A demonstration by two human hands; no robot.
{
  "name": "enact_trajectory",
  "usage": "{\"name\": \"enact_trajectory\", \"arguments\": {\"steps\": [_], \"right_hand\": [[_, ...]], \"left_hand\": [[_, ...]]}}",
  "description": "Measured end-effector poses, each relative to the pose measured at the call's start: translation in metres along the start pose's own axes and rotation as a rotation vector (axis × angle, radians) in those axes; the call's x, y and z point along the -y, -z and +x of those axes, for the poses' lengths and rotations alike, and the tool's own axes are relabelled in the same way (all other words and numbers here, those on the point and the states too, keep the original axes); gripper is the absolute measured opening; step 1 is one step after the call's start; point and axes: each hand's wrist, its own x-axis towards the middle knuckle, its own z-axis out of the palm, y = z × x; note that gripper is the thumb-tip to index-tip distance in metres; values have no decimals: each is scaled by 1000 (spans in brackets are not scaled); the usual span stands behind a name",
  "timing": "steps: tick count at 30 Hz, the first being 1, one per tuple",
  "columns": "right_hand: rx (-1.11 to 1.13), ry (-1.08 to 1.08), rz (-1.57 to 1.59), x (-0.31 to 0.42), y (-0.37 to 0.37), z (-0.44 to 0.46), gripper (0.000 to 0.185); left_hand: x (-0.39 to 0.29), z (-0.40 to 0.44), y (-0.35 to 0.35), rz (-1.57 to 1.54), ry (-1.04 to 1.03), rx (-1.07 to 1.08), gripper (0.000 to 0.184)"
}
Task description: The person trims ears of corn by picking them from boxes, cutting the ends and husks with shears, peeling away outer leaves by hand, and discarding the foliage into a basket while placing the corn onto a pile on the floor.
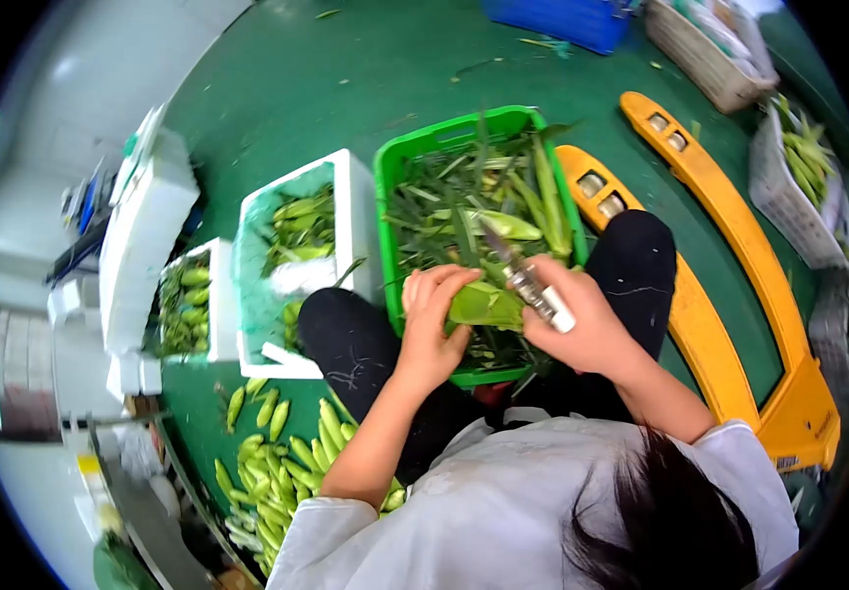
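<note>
My left hand is closed around one end of a green ear of corn, still in its husk. My right hand grips a knife with a pale handle; its blade points up and away from me. The fingers of that hand also sit against the other end of the ear. Both hands are above a bright green crate between my knees. Inside the crate lie cut husk leaves and pieces of green husk. My right fingertips are partly hidden.
White foam boxes with corn stand left of the crate. A heap of corn ears lies on the floor by my left leg. A yellow pallet jack is at right, beyond it a white basket. A blue crate is at the back.
</note>
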Motion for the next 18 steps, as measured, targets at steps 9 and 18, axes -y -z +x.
{"name": "enact_trajectory", "arguments": {"steps": [9, 18], "right_hand": [[-107, -348, 1235, 10, -28, 2, 39], [-191, -489, 1138, 40, -58, 43, 34]], "left_hand": [[22, -28, -48, -1756, 487, 213, 93], [35, -46, 1, -967, 435, 112, 87]]}}
